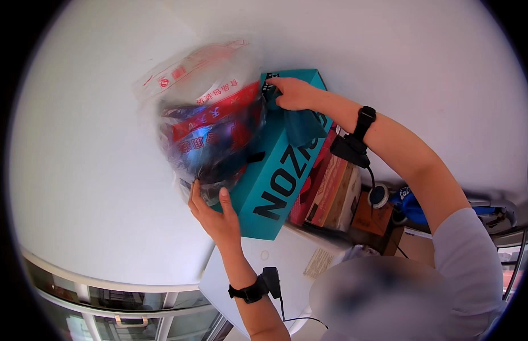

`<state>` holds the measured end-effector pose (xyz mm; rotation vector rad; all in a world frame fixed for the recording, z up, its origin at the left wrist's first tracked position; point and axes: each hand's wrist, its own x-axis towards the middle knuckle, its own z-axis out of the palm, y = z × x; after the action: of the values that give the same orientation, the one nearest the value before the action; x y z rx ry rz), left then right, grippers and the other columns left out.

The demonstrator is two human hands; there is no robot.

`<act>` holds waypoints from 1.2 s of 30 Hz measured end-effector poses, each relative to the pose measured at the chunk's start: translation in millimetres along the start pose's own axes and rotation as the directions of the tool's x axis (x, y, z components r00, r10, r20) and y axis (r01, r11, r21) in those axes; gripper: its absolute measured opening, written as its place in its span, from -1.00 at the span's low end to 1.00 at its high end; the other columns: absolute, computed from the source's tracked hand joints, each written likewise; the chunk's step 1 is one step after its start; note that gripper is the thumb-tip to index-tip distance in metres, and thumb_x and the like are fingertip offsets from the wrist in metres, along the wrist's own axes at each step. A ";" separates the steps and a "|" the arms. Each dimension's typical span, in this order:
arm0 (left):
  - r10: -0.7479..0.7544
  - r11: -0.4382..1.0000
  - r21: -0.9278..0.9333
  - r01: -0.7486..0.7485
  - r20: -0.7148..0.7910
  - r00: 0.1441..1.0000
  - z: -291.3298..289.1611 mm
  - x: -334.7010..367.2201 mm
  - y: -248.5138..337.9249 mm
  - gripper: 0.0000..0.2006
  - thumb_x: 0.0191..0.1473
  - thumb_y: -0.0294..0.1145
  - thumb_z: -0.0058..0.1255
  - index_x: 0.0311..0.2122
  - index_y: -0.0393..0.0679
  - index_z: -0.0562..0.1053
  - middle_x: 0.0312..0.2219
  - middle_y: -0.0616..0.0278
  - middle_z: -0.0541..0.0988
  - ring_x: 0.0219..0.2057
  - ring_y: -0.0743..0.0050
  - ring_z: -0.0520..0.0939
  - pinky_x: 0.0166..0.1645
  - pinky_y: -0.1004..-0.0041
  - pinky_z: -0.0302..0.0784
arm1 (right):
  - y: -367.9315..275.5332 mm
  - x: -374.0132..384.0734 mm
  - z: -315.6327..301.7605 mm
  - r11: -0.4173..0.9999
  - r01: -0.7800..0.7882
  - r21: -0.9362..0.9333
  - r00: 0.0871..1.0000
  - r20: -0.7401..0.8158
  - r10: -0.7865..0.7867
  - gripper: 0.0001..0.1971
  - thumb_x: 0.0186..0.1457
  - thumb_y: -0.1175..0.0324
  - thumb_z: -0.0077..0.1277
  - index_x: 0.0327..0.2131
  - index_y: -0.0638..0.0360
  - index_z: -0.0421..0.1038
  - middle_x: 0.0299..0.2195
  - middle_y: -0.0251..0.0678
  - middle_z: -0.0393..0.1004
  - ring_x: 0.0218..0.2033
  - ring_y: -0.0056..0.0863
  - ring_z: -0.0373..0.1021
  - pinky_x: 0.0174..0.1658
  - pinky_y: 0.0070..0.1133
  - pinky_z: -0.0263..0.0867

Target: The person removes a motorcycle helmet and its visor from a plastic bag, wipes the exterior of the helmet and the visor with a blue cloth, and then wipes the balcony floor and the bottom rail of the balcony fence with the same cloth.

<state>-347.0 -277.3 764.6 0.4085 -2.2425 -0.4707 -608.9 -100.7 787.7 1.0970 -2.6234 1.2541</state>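
Note:
A clear plastic bag [210,136] with red print bulges with dark, bluish, shiny contents I cannot make out. It leans against the left side of a teal shoebox [264,184] with large black lettering. At the bag's lower end my left hand [215,216] has its thumb and fingers spread, fingertips touching the plastic. My right hand [295,94] is at the far end of the box, by the bag's right edge. Its fingers are bent together, and what they grip is hidden. Just beneath that hand a darker teal, limp-looking piece [303,128] covers some of the lettering.
Red and tan boxes [326,193] are stacked right of the shoebox. Behind everything rises a white wall [400,51]. A pale flat surface [281,256] lies nearer me. At right are a blue bag [411,207] and a brown box [370,216]. Glazed panels [124,298] show at lower left.

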 end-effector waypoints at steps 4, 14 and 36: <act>-0.333 0.933 -0.198 0.302 -0.145 0.932 -11.0 23.4 -22.5 -0.41 0.10 -0.08 -0.06 0.09 -0.31 0.16 0.00 -0.11 0.24 0.05 0.05 0.26 0.09 0.28 0.22 | -11.6 5.4 17.1 0.954 0.013 0.298 0.997 -0.082 0.013 -0.25 -0.17 0.57 -0.16 0.20 -0.01 -0.02 -0.03 -0.23 0.34 -0.10 -0.32 0.29 -0.07 -0.51 0.23; -0.694 0.364 -0.863 0.352 0.001 0.720 -20.5 51.3 -65.0 -0.48 0.09 -0.29 -0.03 0.06 -0.42 0.17 0.00 -0.07 0.24 0.03 0.12 0.28 0.10 0.19 0.22 | -7.0 -16.0 31.3 0.951 0.092 0.295 0.964 -0.264 -0.011 -0.29 -0.16 0.51 -0.17 0.18 -0.02 0.03 -0.10 -0.38 0.41 -0.18 -0.41 0.32 -0.12 -0.52 0.25; -0.408 0.708 -0.583 0.397 0.121 0.905 7.1 35.0 -2.2 -0.47 0.05 -0.30 -0.28 0.13 -0.30 0.10 0.04 0.08 0.31 -0.01 0.27 0.38 0.01 0.48 0.29 | -14.1 -18.2 25.8 0.967 0.232 0.102 0.862 -0.482 -0.156 -0.27 -0.15 0.53 -0.15 0.19 -0.20 0.03 -0.18 -0.29 0.44 -0.16 -0.25 0.32 -0.10 -0.40 0.28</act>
<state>-374.3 -292.9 781.7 0.5590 -1.8379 -1.3610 -580.1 -114.0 774.0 0.9009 -2.0330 1.4779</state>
